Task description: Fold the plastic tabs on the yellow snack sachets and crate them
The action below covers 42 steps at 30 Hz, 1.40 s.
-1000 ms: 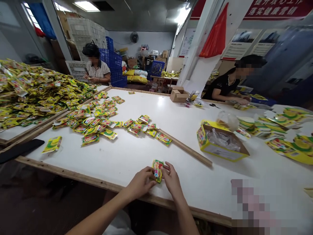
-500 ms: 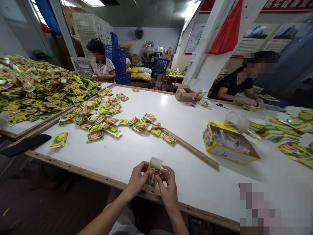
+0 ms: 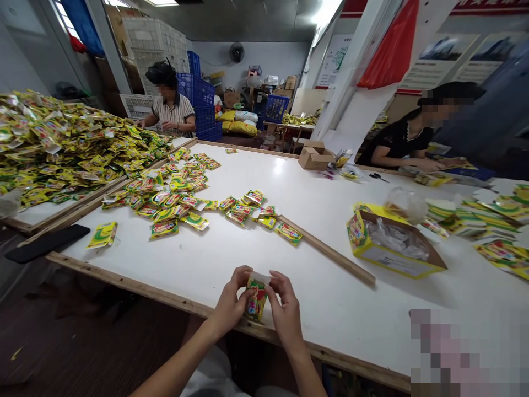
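A small yellow-green printed carton point(image 3: 257, 303) is held upright at the table's front edge, its white top flap at the upper end. My left hand point(image 3: 232, 298) grips its left side, thumb on the printed front. On the right, my right hand point(image 3: 284, 303) has its thumb and fingers at the carton's upper right corner and flap. Beyond the hands, a loose heap of similar small packs point(image 3: 165, 204) spreads over the white table point(image 3: 231, 253).
A wooden strip point(image 3: 326, 251) lies right of the packs. Farther right stands an open yellow box point(image 3: 392, 259) with clear plastic inside, near flat printed cartons point(image 3: 504, 256). A huge pack pile point(image 3: 61, 149) fills the left table. Two people work across the tables.
The carton's white flap, which stood up before, is now lower, with fingers of both hands at it. My right thumb has moved up the carton.
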Motion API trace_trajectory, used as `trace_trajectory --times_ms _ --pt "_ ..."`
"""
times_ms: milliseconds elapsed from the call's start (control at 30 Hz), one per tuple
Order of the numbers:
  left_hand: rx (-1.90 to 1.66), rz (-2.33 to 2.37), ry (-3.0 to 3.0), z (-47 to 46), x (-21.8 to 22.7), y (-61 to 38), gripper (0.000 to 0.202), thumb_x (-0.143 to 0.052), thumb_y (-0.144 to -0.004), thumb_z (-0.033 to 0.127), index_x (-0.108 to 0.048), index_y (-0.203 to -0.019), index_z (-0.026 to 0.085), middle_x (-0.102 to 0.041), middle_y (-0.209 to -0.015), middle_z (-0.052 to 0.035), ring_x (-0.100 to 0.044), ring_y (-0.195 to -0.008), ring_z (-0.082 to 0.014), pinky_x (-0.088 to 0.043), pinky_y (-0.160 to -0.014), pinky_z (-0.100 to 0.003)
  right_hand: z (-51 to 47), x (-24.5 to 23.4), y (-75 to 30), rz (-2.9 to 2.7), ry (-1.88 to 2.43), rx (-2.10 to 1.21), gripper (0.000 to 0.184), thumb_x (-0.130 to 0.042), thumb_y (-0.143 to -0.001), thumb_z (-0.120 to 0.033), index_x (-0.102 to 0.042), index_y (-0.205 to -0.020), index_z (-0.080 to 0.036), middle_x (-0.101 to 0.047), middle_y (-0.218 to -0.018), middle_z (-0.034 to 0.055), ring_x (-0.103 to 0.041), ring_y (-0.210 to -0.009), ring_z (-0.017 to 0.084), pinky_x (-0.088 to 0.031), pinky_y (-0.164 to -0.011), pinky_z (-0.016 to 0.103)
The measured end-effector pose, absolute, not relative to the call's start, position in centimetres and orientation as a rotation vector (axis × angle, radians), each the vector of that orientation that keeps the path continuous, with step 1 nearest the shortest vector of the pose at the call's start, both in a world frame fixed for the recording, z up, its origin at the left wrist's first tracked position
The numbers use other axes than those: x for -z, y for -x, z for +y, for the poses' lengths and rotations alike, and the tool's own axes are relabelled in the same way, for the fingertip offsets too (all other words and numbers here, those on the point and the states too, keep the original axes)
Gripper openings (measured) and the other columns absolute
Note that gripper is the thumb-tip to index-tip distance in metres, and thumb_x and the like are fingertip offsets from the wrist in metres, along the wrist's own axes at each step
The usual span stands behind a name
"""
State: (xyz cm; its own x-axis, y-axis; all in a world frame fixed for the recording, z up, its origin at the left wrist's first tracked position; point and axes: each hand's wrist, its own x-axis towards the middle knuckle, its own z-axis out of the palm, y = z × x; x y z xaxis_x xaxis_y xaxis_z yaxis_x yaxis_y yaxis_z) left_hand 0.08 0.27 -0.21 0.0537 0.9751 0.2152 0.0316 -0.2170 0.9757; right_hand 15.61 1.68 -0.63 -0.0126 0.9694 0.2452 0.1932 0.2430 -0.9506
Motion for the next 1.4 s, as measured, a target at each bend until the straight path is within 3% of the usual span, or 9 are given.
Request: trace_trajectory --times_ms 100,200,533,800,1267,1400 --pt "-1.277 1.121 -1.500 0.2 -0.1 0.2 0.024 -0.054 -0.086 0.017 -0.060 -0.108 0.021 -0.066 -0.106 -0.0059 -0.062 -0.100 -0.0198 -0.047 -0.091 -0.033 1.5 0.6 -15.8 -1.572 1.120 -0.909 0.018 -0.058 -0.087 -0.034 -0.068 -0.096 -0.021 -0.069 -0.097 0.0064 -0.063 -0.092 0.021 -0.051 -0.081 0.033" --pt "-1.282 1.175 -1.549 0.1 -0.6 0.6 0.015 -0.057 -0.086 0.023 -0.067 -0.096 0.019 -0.068 -0.099 -0.0062 -0.063 -0.096 -0.0204 -0.048 -0.087 -0.032 1.1 0.4 -15.7 -1.610 1.083 -0.886 0.019 -0.060 -0.086 -0.034 -0.071 -0.096 -0.022 -0.068 -0.102 0.0078 -0.062 -0.097 0.023 -0.052 -0.079 0.034" --pt "-1.278 1.295 -1.324 0.6 -1.3 -0.1 0.017 -0.061 -0.083 0.033 -0.065 -0.090 0.018 -0.067 -0.081 -0.0028 -0.061 -0.072 -0.0163 -0.049 -0.067 -0.025 1.7 -0.7 -14.9 -1.510 1.228 -1.000 0.023 -0.062 -0.084 -0.040 -0.067 -0.091 -0.019 -0.069 -0.084 0.0050 -0.061 -0.076 0.020 -0.049 -0.072 0.031" --pt "-1.304 1.100 -1.140 0.9 0.0 0.1 0.021 -0.064 -0.082 0.036 -0.066 -0.086 0.015 -0.066 -0.076 -0.0029 -0.059 -0.070 -0.0148 -0.047 -0.067 -0.025 1.7 -0.3 -14.9 -1.449 1.124 -1.123 0.025 -0.062 -0.084 -0.043 -0.066 -0.087 -0.019 -0.068 -0.080 0.0042 -0.062 -0.077 0.020 -0.050 -0.071 0.030" --pt "-1.271 1.141 -1.473 0.1 0.1 1.0 0.017 -0.060 -0.085 0.032 -0.070 -0.088 0.018 -0.067 -0.089 -0.0072 -0.062 -0.086 -0.0201 -0.050 -0.080 -0.032 0.9 0.5 -14.7 -1.509 1.097 -1.000 0.018 -0.064 -0.082 -0.038 -0.071 -0.087 -0.022 -0.070 -0.084 0.0052 -0.064 -0.081 0.021 -0.053 -0.073 0.033" --pt "-1.245 1.131 -1.457 0.0 0.1 1.0 0.027 -0.058 -0.087 0.032 -0.063 -0.111 0.021 -0.067 -0.103 -0.0081 -0.063 -0.089 -0.0191 -0.051 -0.081 -0.032 -0.1 -1.9 -17.7 -1.492 1.201 -0.873 0.024 -0.062 -0.081 -0.044 -0.071 -0.081 -0.023 -0.070 -0.082 0.0062 -0.064 -0.079 0.023 -0.054 -0.072 0.033"
